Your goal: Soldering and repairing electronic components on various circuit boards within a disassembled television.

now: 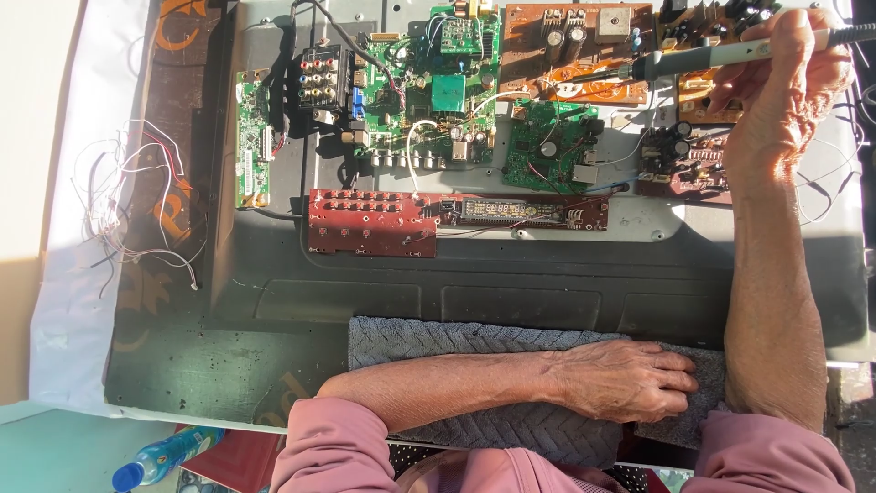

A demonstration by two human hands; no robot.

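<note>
My right hand grips a soldering iron at the upper right. Its tip points left onto a brown circuit board. My left hand lies flat, palm down, on a grey knitted cloth near the front edge, holding nothing. Both arms wear pink sleeves. Between the hands lie a large green circuit board, a smaller green board and a long red board with a display strip.
All boards rest on a dark grey panel. A narrow green board lies at its left. Loose thin wires trail on white sheet at the far left. A blue plastic bottle lies at the bottom left.
</note>
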